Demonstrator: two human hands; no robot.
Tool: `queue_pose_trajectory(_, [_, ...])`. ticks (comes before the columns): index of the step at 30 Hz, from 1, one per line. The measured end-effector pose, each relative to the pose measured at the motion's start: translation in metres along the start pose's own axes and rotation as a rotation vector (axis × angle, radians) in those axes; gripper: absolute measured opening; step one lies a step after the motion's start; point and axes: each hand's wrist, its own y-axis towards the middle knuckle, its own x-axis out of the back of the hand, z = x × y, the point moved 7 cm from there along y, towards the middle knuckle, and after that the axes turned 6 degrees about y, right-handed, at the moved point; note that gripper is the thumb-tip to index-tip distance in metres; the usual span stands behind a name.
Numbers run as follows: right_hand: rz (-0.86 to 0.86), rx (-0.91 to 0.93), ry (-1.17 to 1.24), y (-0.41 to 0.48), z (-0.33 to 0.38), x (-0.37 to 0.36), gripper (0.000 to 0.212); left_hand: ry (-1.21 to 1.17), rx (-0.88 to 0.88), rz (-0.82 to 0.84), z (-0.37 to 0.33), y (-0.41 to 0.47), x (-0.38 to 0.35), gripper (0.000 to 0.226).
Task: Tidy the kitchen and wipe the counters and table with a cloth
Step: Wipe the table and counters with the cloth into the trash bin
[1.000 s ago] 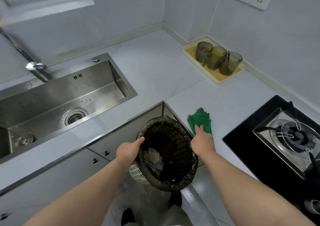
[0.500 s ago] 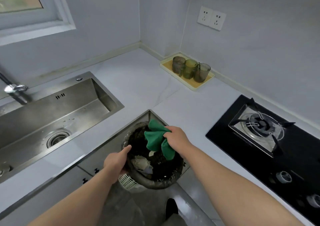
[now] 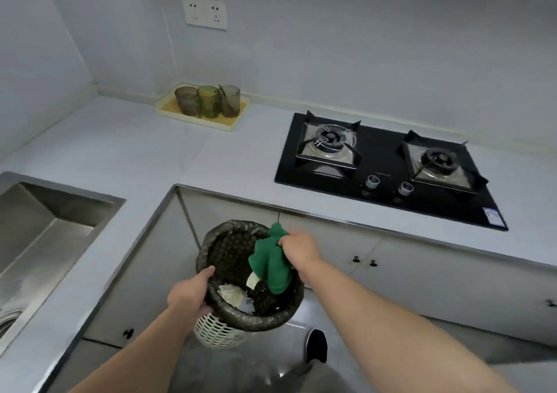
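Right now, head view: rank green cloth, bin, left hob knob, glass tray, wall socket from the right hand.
1. green cloth: gripped in right hand
2. bin: just left, below
3. left hob knob: ahead right
4. glass tray: back left
5. wall socket: above tray

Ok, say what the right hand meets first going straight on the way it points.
Likely the bin, at its far rim: the right hand, gripping the green cloth, points across the bin's mouth. If higher, the cabinet front beyond; depth unclear.
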Motion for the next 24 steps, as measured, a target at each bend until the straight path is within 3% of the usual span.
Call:
queue_pose_trajectory(9, [-0.218, -0.054, 0.039, -0.035, -0.054, 0.117, 0.019, 0.211, -0.017, 0.283, 0.01, -0.024, -0.119, 0.038])
queue_pose_trajectory(18, [-0.422, -0.219, 0.266, -0.063, -0.161, 0.248, 0.018, 0.502, -0.095, 0.364, 0.041, -0.084, -0.26, 0.026])
queue_pose_trajectory(21, [-0.447, -0.288, 0.322, -0.063, -0.208, 0.294, 0.017, 0.585, -0.104, 0.377, 0.057, -0.106, -0.314, 0.032])
queue_pose_trajectory(24, [-0.465, -0.348, 0.353, -0.053, -0.254, 0.336, 0.022, 0.615, -0.089, 0.384, 0.078, -0.121, -0.363, 0.024])
